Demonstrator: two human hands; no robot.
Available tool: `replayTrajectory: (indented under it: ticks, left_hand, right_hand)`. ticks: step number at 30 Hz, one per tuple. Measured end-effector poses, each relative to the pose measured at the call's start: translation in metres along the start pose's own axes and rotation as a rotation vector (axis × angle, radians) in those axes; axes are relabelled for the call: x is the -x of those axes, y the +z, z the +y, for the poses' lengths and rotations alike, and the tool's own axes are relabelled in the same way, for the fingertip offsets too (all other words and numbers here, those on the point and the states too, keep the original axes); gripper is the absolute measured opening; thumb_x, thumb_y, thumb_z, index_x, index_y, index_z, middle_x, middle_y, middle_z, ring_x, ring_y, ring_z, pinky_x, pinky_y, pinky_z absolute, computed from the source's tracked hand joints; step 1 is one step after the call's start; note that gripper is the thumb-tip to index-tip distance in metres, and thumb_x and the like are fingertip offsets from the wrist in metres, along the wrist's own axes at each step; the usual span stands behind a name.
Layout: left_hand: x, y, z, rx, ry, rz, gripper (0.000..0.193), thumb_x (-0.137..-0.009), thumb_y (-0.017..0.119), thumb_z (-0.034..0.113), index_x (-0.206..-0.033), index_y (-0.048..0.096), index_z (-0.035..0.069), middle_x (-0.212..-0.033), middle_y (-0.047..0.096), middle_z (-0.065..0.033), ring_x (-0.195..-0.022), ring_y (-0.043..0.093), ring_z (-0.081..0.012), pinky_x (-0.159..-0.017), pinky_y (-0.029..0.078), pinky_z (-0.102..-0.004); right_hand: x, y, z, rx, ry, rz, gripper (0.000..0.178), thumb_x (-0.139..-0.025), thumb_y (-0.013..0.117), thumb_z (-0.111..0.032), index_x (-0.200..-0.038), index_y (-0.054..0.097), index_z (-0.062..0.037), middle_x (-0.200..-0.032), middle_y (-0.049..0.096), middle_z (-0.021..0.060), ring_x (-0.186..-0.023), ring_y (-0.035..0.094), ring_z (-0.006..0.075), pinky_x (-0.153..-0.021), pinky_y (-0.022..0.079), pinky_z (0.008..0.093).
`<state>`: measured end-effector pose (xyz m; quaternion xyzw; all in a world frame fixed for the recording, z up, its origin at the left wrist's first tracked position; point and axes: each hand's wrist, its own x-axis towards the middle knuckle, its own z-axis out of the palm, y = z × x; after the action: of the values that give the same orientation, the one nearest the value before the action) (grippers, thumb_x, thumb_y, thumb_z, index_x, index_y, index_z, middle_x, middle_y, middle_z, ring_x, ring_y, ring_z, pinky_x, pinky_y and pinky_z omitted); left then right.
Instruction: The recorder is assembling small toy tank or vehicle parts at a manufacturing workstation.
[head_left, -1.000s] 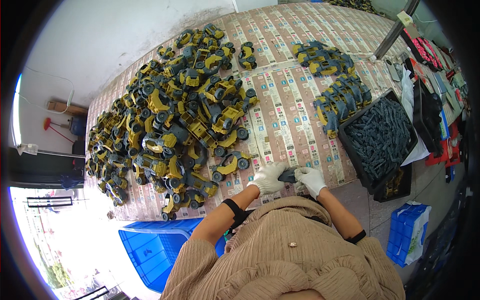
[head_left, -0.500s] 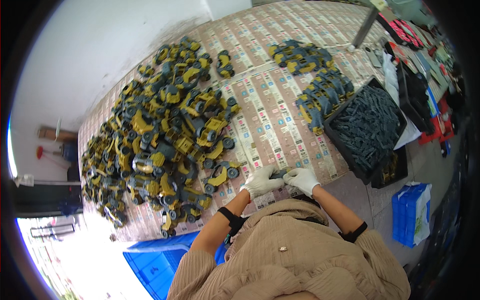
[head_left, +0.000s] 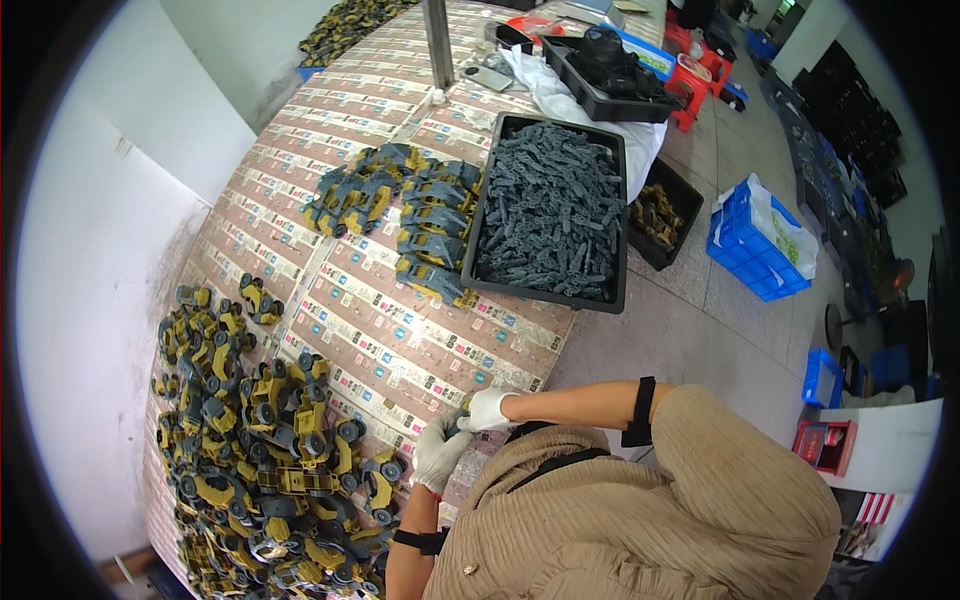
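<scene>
My left hand (head_left: 437, 456) and my right hand (head_left: 490, 410), both in white gloves, meet at the table edge close to my body. Between them they grip a small dark grey and yellow toy part (head_left: 459, 422), mostly hidden by the gloves; its exact kind does not show. Left of my hands lies a big heap of yellow and grey toy trucks (head_left: 300, 480) with black wheels. Farther off, a row of toy vehicle bodies (head_left: 437, 215) stands beside a black tray (head_left: 545, 298) full of dark grey plastic pieces (head_left: 550, 200).
Another cluster of toy trucks (head_left: 350, 195) sits left of the row. A metal post (head_left: 437, 45) rises at the back of the patterned table (head_left: 350, 340). To the right are a lower dark bin (head_left: 660, 215), a blue crate (head_left: 755, 255) and red stools (head_left: 690, 85). A white wall borders the left.
The view has swung to the right, so the heap sits lower left and the tray nearer the centre. Both hands still hold the small part together.
</scene>
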<state>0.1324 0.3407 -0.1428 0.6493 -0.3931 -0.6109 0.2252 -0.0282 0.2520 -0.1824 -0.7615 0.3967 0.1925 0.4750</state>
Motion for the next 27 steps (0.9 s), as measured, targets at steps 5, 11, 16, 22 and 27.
replayTrajectory:
  ticks: [5,11,16,22,27]
  left_hand:
    - [0.007,-0.001,0.007,0.1,0.019,-0.042,0.039,-0.081,0.072,0.021,-0.113,0.07,-0.002,-0.089,0.069,-0.0001,-0.078,0.058,-0.0075,-0.069,0.049,-0.0269]
    - [-0.002,-0.002,-0.034,0.066,0.027,-0.023,0.038,-0.086,0.07,0.021,-0.116,0.068,-0.002,-0.089,0.065,0.0015,-0.077,0.055,-0.0074,-0.068,0.047,-0.0257]
    - [-0.007,-0.003,-0.032,0.183,0.092,-0.043,0.037,-0.087,0.071,0.024,-0.113,0.068,-0.002,-0.088,0.066,-0.0003,-0.078,0.057,-0.0094,-0.07,0.048,-0.0275]
    - [0.005,-0.003,-0.014,-0.074,-0.058,0.04,0.048,-0.084,0.072,0.036,-0.114,0.07,-0.002,-0.094,0.074,-0.0088,-0.084,0.064,-0.0133,-0.078,0.051,-0.0302]
    - [-0.003,0.0,-0.035,-0.075,0.039,0.074,0.042,-0.085,0.069,0.03,-0.116,0.069,0.001,-0.093,0.072,-0.0061,-0.083,0.062,-0.012,-0.076,0.051,-0.0292]
  right_hand:
    - [0.002,0.007,-0.005,-0.033,0.002,0.059,0.064,-0.09,0.053,-0.058,-0.109,0.073,-0.0001,-0.107,0.07,0.0292,-0.1,0.069,0.0441,-0.089,0.053,0.0466]
    - [0.015,-0.005,-0.019,-0.005,-0.015,0.009,0.066,-0.087,0.054,-0.059,-0.109,0.073,0.0005,-0.107,0.07,0.0306,-0.1,0.069,0.0444,-0.09,0.054,0.0462]
    - [0.008,-0.003,-0.009,-0.052,0.03,0.001,0.07,-0.089,0.051,-0.06,-0.109,0.073,0.0029,-0.107,0.07,0.0301,-0.101,0.069,0.0434,-0.09,0.053,0.0454]
    - [0.013,-0.004,-0.019,-0.021,0.001,0.029,0.069,-0.091,0.049,-0.06,-0.107,0.074,0.0025,-0.107,0.071,0.0292,-0.103,0.069,0.043,-0.093,0.053,0.0448]
    - [0.007,-0.008,-0.02,0.04,0.016,-0.003,0.073,-0.089,0.049,-0.065,-0.105,0.075,0.002,-0.108,0.071,0.0286,-0.105,0.069,0.0418,-0.094,0.053,0.0438]
